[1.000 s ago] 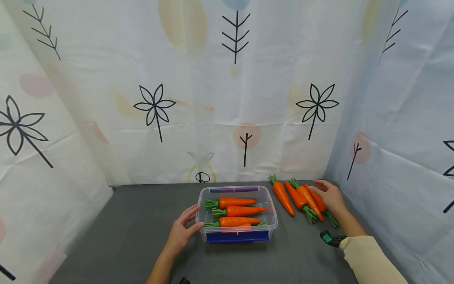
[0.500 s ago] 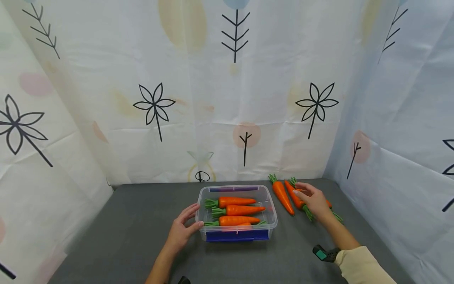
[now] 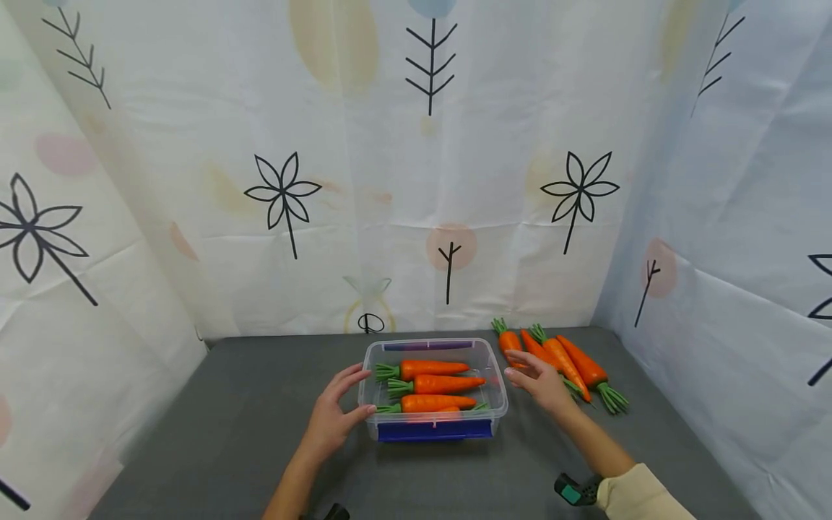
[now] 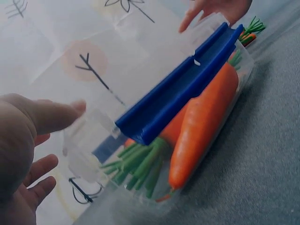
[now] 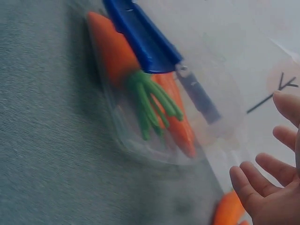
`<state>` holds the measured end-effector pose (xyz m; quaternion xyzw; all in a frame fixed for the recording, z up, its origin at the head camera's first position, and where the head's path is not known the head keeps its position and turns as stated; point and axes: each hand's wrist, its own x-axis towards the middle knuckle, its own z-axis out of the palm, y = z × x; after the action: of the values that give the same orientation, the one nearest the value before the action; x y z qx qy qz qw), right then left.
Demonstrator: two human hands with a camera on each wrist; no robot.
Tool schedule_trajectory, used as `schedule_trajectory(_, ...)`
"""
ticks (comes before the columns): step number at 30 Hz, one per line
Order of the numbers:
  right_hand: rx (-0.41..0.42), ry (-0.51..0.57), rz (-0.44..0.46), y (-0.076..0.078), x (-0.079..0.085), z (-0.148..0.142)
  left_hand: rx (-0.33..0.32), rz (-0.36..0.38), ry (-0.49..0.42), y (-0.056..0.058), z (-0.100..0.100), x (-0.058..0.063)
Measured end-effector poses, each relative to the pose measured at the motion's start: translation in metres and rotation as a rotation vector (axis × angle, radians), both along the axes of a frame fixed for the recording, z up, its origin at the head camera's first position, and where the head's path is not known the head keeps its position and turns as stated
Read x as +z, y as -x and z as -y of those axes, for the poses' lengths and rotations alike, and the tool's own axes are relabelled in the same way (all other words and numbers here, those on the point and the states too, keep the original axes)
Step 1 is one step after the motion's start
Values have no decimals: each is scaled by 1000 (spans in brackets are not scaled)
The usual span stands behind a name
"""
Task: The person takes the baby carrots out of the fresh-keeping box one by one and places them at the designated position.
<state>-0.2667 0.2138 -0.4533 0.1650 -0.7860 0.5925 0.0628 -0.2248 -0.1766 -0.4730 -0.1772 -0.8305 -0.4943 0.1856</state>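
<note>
A clear plastic food container [image 3: 497, 368] with blue side latches [image 3: 435, 431] stands lidless on the grey table. Several orange carrots [image 3: 448, 385] with green stalks lie in it, stalks mostly to the left. My left hand [image 3: 328, 420] is at the container's left side, thumb and fingers spread along the rim. Just off the right side is my right hand [image 3: 544, 384], fingers extended and holding nothing; in the right wrist view its spread fingers [image 5: 272, 176] stand apart from the container. It partly covers the leftmost carrot [image 3: 510, 341] of the loose group.
Several loose carrots [image 3: 585, 361] lie side by side on the table [image 3: 260, 404] at the back right, stalks pointing different ways. White printed cloth [image 3: 390, 238] hangs behind and at both sides. A black strap device [image 3: 575, 491] is on the right wrist.
My right hand has moved left from the rightmost loose carrot, over the others, to beside the container, uncovering the carrots on the right. The left hand has stayed at the container.
</note>
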Motion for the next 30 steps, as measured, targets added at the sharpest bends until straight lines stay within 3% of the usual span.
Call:
schedule_trajectory(3,27,9,25,0,-4,6,-16,-20,25,-3,-2,7)
schedule_trajectory(8,58,-23,104,-3,-9,13,-41,48,72,-5,-8,25)
schedule_trajectory(11,83,-32,147,-4,-12,15,-93,70,123,-1,-10,37)
schedule_trajectory(16,96,-38,172,-6,-14,16,-238,100,194,16,-13,55)
schedule_trajectory(24,104,-42,185,-8,-13,16,-485,321,250,50,-26,81)
schedule_trajectory(30,98,-48,190,-8,-12,16,-602,461,291,70,-36,90)
